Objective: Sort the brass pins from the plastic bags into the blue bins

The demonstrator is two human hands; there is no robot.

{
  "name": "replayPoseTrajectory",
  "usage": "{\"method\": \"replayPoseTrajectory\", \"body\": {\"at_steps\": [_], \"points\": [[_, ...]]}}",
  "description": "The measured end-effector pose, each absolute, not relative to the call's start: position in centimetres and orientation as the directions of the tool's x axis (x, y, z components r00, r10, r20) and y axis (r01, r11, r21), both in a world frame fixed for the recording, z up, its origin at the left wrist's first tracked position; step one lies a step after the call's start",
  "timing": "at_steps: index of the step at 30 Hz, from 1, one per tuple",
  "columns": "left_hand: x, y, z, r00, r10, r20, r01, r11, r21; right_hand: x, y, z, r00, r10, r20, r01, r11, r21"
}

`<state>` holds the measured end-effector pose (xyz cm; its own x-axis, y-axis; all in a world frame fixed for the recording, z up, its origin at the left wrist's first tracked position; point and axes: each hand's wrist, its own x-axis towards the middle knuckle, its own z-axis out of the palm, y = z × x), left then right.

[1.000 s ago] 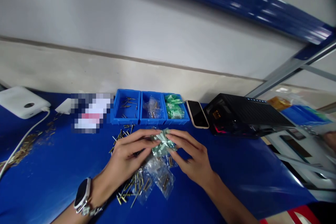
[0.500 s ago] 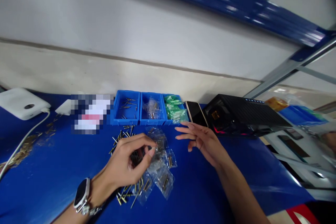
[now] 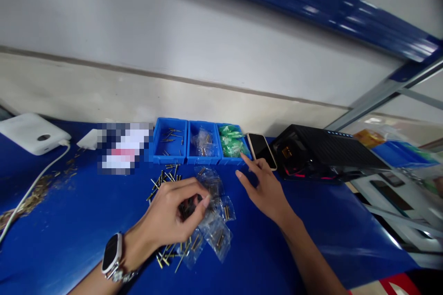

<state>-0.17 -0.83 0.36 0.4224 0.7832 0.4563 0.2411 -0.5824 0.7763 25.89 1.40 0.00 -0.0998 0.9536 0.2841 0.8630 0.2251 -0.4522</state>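
My left hand point(image 3: 173, 209), with a watch point(image 3: 112, 253) on its wrist, is closed in a pinch above a pile of metal pins point(image 3: 169, 251) and small clear bags point(image 3: 218, 237). Anything between its fingertips is too small to make out. My right hand point(image 3: 268, 191) reaches to the front of the right blue bin point(image 3: 233, 160), index finger stretched out and thumb apart. Its index fingertip is close to the green packets point(image 3: 231, 140) in that bin; whether it touches them I cannot tell.
Left of that bin stand a bin with clear bags point(image 3: 204, 142) and another with loose pins point(image 3: 173, 134). A phone point(image 3: 261, 151) and a black device point(image 3: 321, 150) are to the right. A white box point(image 3: 32, 133) with a cable point(image 3: 41, 175) lies far left.
My right hand has moved slightly forward to the green packets, its index finger now pointing out from the others. The left hand keeps its pinch; the view has shifted a little.
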Motion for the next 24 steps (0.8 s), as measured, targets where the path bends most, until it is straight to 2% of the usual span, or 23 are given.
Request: {"method": "replayPoseTrajectory", "body": {"at_steps": [2,6,10,13,18,24], "points": [[-0.2,-0.8,0.3,0.423,0.783,0.456,0.244,-0.583,0.775,25.8,1.3,0.1,-0.125,0.953,0.274,0.854,0.244,-0.46],[-0.2,-0.8,0.4,0.412,0.787,0.459,0.261,-0.584,0.769,25.5,0.5,1.3,-0.206,0.947,0.245,0.754,0.313,-0.578],[-0.3,-0.7,0.5,0.372,0.8,0.471,0.286,-0.581,0.762,24.7,-0.7,2.0,-0.436,0.899,-0.05,0.741,0.327,-0.587],[-0.6,-0.5,0.5,0.335,0.816,0.472,0.33,-0.57,0.752,24.3,-0.9,1.7,-0.459,0.875,-0.155,0.76,0.296,-0.579],[-0.9,-0.4,0.4,0.319,0.827,0.463,0.368,-0.559,0.744,24.2,-0.3,1.0,-0.4,0.904,-0.154,0.675,0.176,-0.716],[-0.2,-0.1,0.0,0.42,0.825,0.379,0.358,-0.534,0.766,22.5,-0.6,0.7,-0.245,0.967,-0.062,0.405,0.045,-0.913]]}}
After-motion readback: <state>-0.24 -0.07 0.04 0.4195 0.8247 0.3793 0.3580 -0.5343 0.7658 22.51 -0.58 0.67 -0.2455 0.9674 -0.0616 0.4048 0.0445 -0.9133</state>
